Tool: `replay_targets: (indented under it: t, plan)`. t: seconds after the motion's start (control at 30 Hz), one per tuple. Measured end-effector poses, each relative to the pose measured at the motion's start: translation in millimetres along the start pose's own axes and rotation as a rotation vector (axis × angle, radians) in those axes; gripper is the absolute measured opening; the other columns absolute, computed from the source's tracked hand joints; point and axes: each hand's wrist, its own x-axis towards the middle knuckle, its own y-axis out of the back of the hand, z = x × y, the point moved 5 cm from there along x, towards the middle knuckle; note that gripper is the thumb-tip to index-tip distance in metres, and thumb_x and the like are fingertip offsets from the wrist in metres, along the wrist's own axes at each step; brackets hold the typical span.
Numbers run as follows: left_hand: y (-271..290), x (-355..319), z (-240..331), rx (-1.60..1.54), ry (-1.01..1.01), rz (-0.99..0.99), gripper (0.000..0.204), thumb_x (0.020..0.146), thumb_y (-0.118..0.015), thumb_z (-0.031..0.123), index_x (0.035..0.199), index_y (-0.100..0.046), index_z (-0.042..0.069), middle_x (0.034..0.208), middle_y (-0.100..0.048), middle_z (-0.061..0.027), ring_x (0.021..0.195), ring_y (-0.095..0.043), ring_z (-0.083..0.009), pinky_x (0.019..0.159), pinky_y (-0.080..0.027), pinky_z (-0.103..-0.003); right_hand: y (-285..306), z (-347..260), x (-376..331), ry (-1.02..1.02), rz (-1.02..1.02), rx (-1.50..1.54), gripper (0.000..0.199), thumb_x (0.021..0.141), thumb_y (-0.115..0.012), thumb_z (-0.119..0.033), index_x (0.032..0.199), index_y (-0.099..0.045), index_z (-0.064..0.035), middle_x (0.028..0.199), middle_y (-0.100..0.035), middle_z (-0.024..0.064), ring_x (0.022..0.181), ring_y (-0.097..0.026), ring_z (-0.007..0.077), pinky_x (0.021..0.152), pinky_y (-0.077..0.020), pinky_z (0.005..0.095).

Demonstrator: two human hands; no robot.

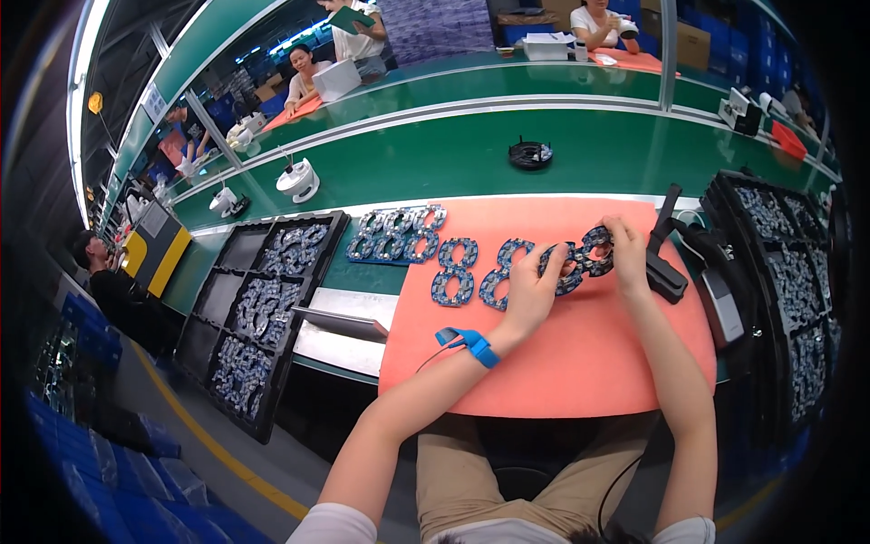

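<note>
Both hands are closed on a dark blue figure-eight circuit board [594, 263] above the salmon-coloured mat [562, 372]. My left hand [533, 286] grips its left end, and my right hand [628, 257] pinches the upper right end; the fingers hide part of it. Close by my left hand another figure-eight board [497, 276] lies on the mat, partly covered by that hand. Farther left rests a single figure-eight board [456, 272]. A row of joined boards [396, 234] lies across the mat's far left corner. A blue wrist strap [476, 346] is around my left wrist.
Black compartment trays [302, 308] of boards stand at left, with another black tray stack [759, 222] at right. A black device with a strap [666, 272] sits by the mat's right edge. On the green conveyor [399, 150] is a round black part [530, 154]; people work beyond.
</note>
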Motion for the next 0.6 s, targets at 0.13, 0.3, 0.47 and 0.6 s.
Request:
replay_targets:
  t: [0.13,0.3,0.47,0.6]
  plan:
    - [1.0,-1.8,5.5,0.196,-0.039,-0.003,0.028,0.093,-0.055,0.024,0.086,-0.06,-0.003,0.069,-0.065,-0.0069,0.066,-0.061,-0.0092,0.057,-0.046,-0.023,0.9,7.9,2.4,-0.021,-0.064,-0.06,0.033,0.092,-0.054,-0.03,0.067,-0.054,-0.009,0.056,-0.053,-0.0015,0.043,-0.049,0.0052,0.04,-0.0384,0.0189]
    - [0.1,-2.0,11.6,0.028,-0.076,0.096,0.026,0.091,-0.059,0.022,0.082,-0.061,-0.003,0.063,-0.062,-0.0058,0.059,-0.057,-0.0075,0.053,-0.044,-0.024,-9.3,9.4,-11.2,-0.006,0.01,-0.145,0.045,0.092,-0.054,-0.042,0.061,-0.048,-0.0096,0.05,-0.047,-0.0032,0.037,-0.046,0.0047,0.033,-0.0358,0.0181]
    - [0.0,-5.1,20.8,0.233,-0.153,0.073,0.023,0.085,-0.065,0.019,0.078,-0.063,-0.002,0.061,-0.061,-0.005,0.056,-0.055,-0.0065,0.05,-0.042,-0.024,-12.5,10.2,-11.1,0.019,-0.062,-0.031,0.047,0.092,-0.054,-0.043,0.06,-0.047,-0.0097,0.048,-0.046,-0.0023,0.035,-0.046,0.0054,0.033,-0.0368,0.0188]
    - [-0.2,-7.5,21.9,0.193,-0.129,0.07,0.02,0.084,-0.066,0.017,0.078,-0.063,-0.002,0.061,-0.062,-0.0045,0.055,-0.055,-0.0048,0.049,-0.042,-0.022,-12.1,8.3,-13.6,-0.07,-0.052,-0.092,0.049,0.092,-0.053,-0.044,0.057,-0.046,-0.0108,0.047,-0.045,-0.0017,0.034,-0.046,0.0063,0.033,-0.0368,0.0195]
